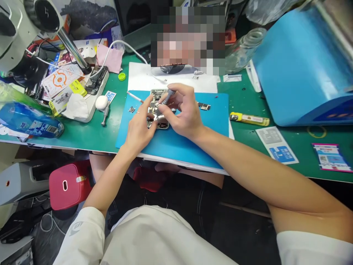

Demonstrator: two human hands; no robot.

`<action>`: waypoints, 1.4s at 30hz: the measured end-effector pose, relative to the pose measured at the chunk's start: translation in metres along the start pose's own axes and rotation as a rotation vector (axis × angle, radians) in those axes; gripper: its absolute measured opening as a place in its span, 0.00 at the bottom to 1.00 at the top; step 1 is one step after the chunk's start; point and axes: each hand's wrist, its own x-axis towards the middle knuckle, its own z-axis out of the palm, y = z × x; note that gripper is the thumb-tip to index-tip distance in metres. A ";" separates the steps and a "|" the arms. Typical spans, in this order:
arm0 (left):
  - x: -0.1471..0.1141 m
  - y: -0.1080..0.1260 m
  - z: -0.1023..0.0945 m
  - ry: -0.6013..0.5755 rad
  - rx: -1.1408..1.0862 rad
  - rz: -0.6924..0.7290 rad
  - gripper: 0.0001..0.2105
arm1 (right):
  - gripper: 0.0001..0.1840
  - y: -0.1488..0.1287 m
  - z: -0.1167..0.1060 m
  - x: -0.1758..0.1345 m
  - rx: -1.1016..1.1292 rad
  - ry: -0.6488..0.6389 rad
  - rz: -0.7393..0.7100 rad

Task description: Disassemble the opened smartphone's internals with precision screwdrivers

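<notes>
An opened smartphone (154, 110) lies on the blue work mat (176, 149), its inner parts exposed. My left hand (139, 127) grips its left side, with fingers and thumb against the frame. In my right hand (185, 112) a grey screwdriver (167, 97) is pinched, tilted down towards the phone's inside; its tip is hard to make out. Left of the phone lie a small metal part (131, 109) and a thin white stick (135, 97). A dark circuit board (204, 106) sits right of my right hand.
A blue machine (286, 70) stands at the right, near a yellow cutter (249, 119). Microscope (45, 16), blue bottle (30, 119) and cluttered boxes fill the left. A glass jar (245, 49) stands behind. Across the table is a person with a blurred face (187, 40).
</notes>
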 end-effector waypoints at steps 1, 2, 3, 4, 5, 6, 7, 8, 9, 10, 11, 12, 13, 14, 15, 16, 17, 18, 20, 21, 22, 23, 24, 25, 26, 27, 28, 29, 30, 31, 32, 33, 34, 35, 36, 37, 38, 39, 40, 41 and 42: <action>0.001 -0.001 0.001 0.008 0.002 0.012 0.34 | 0.25 -0.001 0.000 0.001 0.006 0.010 0.006; 0.001 -0.003 0.001 0.014 0.005 0.028 0.34 | 0.25 -0.001 0.001 0.001 0.012 0.021 0.012; 0.001 -0.003 0.002 0.019 0.005 0.046 0.33 | 0.24 -0.002 0.001 0.001 0.018 0.029 0.017; 0.002 -0.004 0.002 0.020 0.005 0.064 0.33 | 0.24 -0.002 0.002 0.002 0.024 0.033 0.023; 0.002 -0.005 0.002 0.021 0.004 0.078 0.33 | 0.24 -0.002 0.002 0.002 0.030 0.035 0.028; 0.002 -0.005 0.002 0.020 0.007 0.086 0.33 | 0.24 -0.002 0.002 0.002 0.034 0.035 0.034; 0.001 -0.005 0.003 0.020 0.012 0.092 0.32 | 0.24 -0.003 0.003 0.002 0.037 0.035 0.040; 0.001 -0.006 0.003 0.022 0.018 0.094 0.32 | 0.24 -0.003 0.003 0.002 0.039 0.035 0.044; 0.001 -0.006 0.003 0.023 0.023 0.094 0.32 | 0.24 -0.003 0.003 0.002 0.041 0.033 0.047; 0.001 -0.006 0.003 0.024 0.027 0.092 0.32 | 0.24 -0.004 0.003 0.003 0.042 0.033 0.049; 0.001 -0.006 0.004 0.025 0.029 0.089 0.33 | 0.24 -0.004 0.002 0.003 0.041 0.036 0.048; 0.001 -0.006 0.004 0.023 0.029 0.089 0.33 | 0.24 -0.004 0.002 0.003 0.040 0.042 0.046; 0.001 -0.007 0.004 0.020 0.026 0.089 0.33 | 0.24 -0.005 0.001 0.003 0.038 0.050 0.043; 0.001 -0.007 0.004 0.016 0.023 0.088 0.33 | 0.24 -0.005 0.001 0.003 0.037 0.058 0.040; 0.001 -0.008 0.004 0.010 0.020 0.088 0.33 | 0.25 -0.004 0.000 0.003 0.038 0.066 0.037; 0.001 -0.008 0.005 0.004 0.019 0.089 0.34 | 0.25 -0.004 -0.001 0.002 0.038 0.070 0.035; 0.001 -0.008 0.005 0.000 0.019 0.090 0.34 | 0.25 -0.003 -0.001 0.002 0.036 0.070 0.036; 0.001 -0.008 0.005 -0.003 0.023 0.090 0.34 | 0.26 -0.002 -0.002 0.002 0.032 0.068 0.038; 0.001 -0.008 0.005 -0.002 0.034 0.091 0.34 | 0.26 -0.001 -0.004 0.001 0.015 0.061 0.053; 0.001 -0.008 0.005 -0.003 0.039 0.091 0.34 | 0.26 0.000 -0.004 0.000 0.004 0.058 0.063; 0.001 -0.008 0.005 -0.003 0.042 0.088 0.34 | 0.26 0.001 -0.005 0.000 -0.005 0.055 0.071; 0.001 -0.008 0.006 -0.006 0.045 0.086 0.34 | 0.26 0.001 -0.005 0.000 -0.012 0.053 0.078; 0.001 -0.008 0.006 -0.006 0.046 0.086 0.34 | 0.26 0.001 -0.005 0.000 -0.015 0.052 0.079; 0.001 -0.008 0.006 -0.005 0.047 0.088 0.34 | 0.26 0.001 -0.005 0.000 -0.015 0.052 0.073; 0.001 -0.008 0.006 -0.004 0.048 0.090 0.34 | 0.26 0.001 -0.005 0.001 -0.011 0.054 0.063; 0.000 -0.008 0.006 -0.001 0.049 0.092 0.34 | 0.26 0.001 -0.005 0.001 -0.005 0.057 0.050; 0.000 -0.008 0.006 0.001 0.050 0.091 0.34 | 0.26 0.001 -0.006 0.002 -0.001 0.059 0.039; 0.000 -0.009 0.006 0.002 0.049 0.088 0.34 | 0.26 0.001 -0.006 0.002 0.001 0.059 0.031; 0.000 -0.009 0.006 0.001 0.046 0.082 0.34 | 0.25 0.001 -0.006 0.003 0.001 0.057 0.029; 0.000 -0.009 0.006 -0.002 0.041 0.076 0.34 | 0.25 0.001 -0.007 0.003 -0.002 0.053 0.032; 0.000 -0.008 0.006 -0.003 0.035 0.070 0.34 | 0.25 0.001 -0.007 0.003 -0.005 0.048 0.036; -0.001 -0.008 0.005 -0.003 0.031 0.068 0.35 | 0.25 0.001 -0.008 0.003 -0.008 0.043 0.042; -0.001 -0.007 0.005 -0.004 0.028 0.070 0.35 | 0.24 0.001 -0.009 0.003 -0.011 0.040 0.048; -0.001 -0.006 0.005 -0.001 0.027 0.076 0.36 | 0.24 0.001 -0.009 0.003 -0.014 0.038 0.052; -0.002 -0.006 0.004 0.005 0.026 0.086 0.36 | 0.24 0.001 -0.009 0.003 -0.020 0.038 0.056; -0.002 -0.005 0.004 0.014 0.024 0.095 0.36 | 0.24 0.001 -0.010 0.002 -0.026 0.040 0.060; -0.002 -0.005 0.003 0.025 0.018 0.102 0.36 | 0.24 0.002 -0.010 0.002 -0.031 0.043 0.061; -0.003 -0.004 0.003 0.036 0.011 0.106 0.36 | 0.24 0.002 -0.010 0.002 -0.034 0.047 0.057; -0.003 -0.004 0.003 0.046 0.002 0.106 0.35 | 0.25 0.002 -0.010 0.002 -0.034 0.051 0.049; -0.004 -0.004 0.002 0.053 -0.005 0.104 0.35 | 0.25 0.002 -0.010 0.002 -0.031 0.054 0.038; -0.004 -0.005 0.002 0.059 -0.011 0.101 0.34 | 0.25 0.003 -0.011 0.002 -0.028 0.055 0.027</action>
